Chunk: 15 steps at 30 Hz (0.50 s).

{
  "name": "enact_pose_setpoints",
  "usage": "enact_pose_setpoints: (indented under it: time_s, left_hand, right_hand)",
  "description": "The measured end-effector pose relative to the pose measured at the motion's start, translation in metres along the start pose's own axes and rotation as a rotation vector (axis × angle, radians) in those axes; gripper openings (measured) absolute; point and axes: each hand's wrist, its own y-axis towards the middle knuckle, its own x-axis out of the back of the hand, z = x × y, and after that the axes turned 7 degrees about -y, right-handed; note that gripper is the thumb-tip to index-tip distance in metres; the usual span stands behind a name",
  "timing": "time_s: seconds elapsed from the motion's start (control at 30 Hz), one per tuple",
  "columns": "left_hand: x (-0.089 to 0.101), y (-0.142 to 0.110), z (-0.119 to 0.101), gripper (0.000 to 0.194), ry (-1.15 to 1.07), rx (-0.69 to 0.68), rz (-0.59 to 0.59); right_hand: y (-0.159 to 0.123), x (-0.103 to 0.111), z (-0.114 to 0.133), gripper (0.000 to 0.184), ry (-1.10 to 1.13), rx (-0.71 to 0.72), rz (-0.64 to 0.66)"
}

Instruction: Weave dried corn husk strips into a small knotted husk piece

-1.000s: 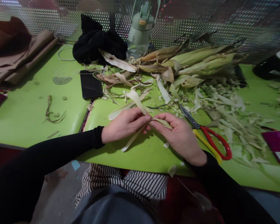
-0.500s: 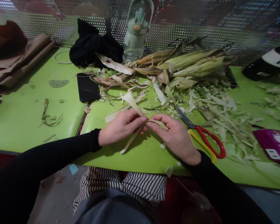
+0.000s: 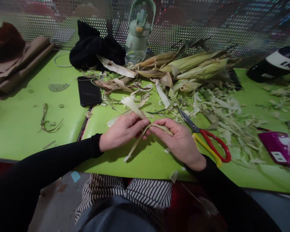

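Pale strips of corn husk (image 3: 132,105) run between my two hands above the green table (image 3: 125,167). My left hand (image 3: 125,130) pinches the husk strips between thumb and fingers; one wide end sticks up behind it and a narrow tail hangs down toward the table. My right hand (image 3: 178,138), close beside it, pinches the same husk near where the strips meet, with a folded piece lying along its fingers. The exact crossing is partly hidden by my fingertips. Scissors (image 3: 205,135) with one red and one yellow handle lie just right of my right hand.
Behind my hands lies a heap of corn husks (image 3: 193,69), with shredded scraps (image 3: 234,119) to the right. A phone (image 3: 89,91), black cloth (image 3: 96,48) and green water bottle (image 3: 137,40) stand or lie farther back. Brown paper (image 3: 19,64) is at left, a dark bottle (image 3: 275,64) at right.
The whole view has shifted slightly. My hands keep their pinch on the corn husk, with a small gap now showing between the fingertips.
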Motion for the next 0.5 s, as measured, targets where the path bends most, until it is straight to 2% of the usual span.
enact_pose_setpoints:
  time_s: [0.1, 0.33, 0.5]
  left_hand:
    - [-0.0011, 0.0008, -0.003, 0.032, 0.037, 0.003, -0.004]
    - [0.0002, 0.0011, -0.0106, 0.031, -0.091, 0.038, -0.009]
    - [0.0058, 0.0047, -0.0061, 0.023, -0.132, 0.031, 0.009]
  right_hand:
    - [0.0003, 0.0004, 0.0006, 0.016, -0.009, 0.031, -0.018]
    - [0.0016, 0.0005, 0.0006, 0.014, 0.012, 0.05, -0.022]
    - [0.0018, -0.0017, -0.0013, 0.013, 0.044, 0.016, -0.038]
